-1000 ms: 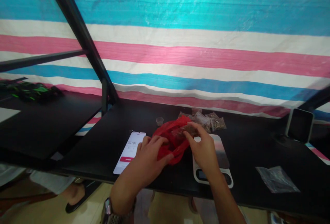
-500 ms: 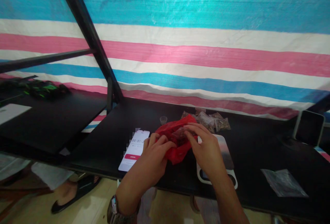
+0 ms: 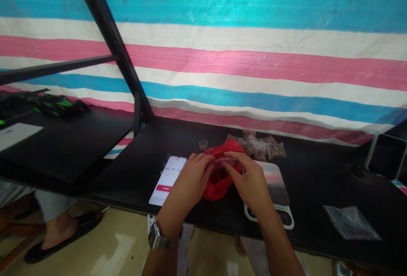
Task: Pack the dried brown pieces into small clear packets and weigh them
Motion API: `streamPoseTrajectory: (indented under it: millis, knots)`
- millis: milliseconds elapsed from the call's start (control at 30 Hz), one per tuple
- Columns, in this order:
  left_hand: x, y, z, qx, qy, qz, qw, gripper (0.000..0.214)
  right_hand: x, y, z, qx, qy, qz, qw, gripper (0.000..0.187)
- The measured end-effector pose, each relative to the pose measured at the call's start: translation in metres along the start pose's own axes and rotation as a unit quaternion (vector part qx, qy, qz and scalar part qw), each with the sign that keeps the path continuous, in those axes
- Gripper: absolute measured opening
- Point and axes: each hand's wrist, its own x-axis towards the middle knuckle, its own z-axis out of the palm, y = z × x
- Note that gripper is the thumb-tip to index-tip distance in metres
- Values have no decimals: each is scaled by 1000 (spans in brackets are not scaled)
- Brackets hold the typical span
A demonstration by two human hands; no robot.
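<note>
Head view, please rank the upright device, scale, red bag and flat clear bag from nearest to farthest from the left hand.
1. Red bag: touching the left hand.
2. Scale: right of the red bag.
3. Flat clear bag: farther right, towards the front.
4. Upright device: far right, farther back.

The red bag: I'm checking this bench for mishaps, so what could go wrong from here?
With the left hand and right hand both at its mouth, the crumpled red bag might tear or slip. The clear cup just behind it could be knocked if the bag shifts back. The phone lies near the edge of the table, partly hidden by the left forearm, so a bump might push it off.
</note>
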Motion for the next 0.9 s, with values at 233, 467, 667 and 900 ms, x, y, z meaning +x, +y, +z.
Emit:
streamPoseTrajectory:
  millis: [233, 467, 667, 900]
  knots:
    - [6, -6, 9, -45, 41, -22, 998, 29, 0, 6, 5, 130, 18, 46, 990, 48]
    - [7, -4, 14, -70, 30, 0, 997, 32, 2, 19, 5, 56, 45, 70, 995, 23]
    - [11, -7, 18, -47, 34, -3, 998, 31, 4, 21, 6, 81, 12, 44, 996, 25]
    - [12, -5, 9, -38, 38, 20, 998, 30, 3, 18, 5, 33, 26, 26, 999, 34]
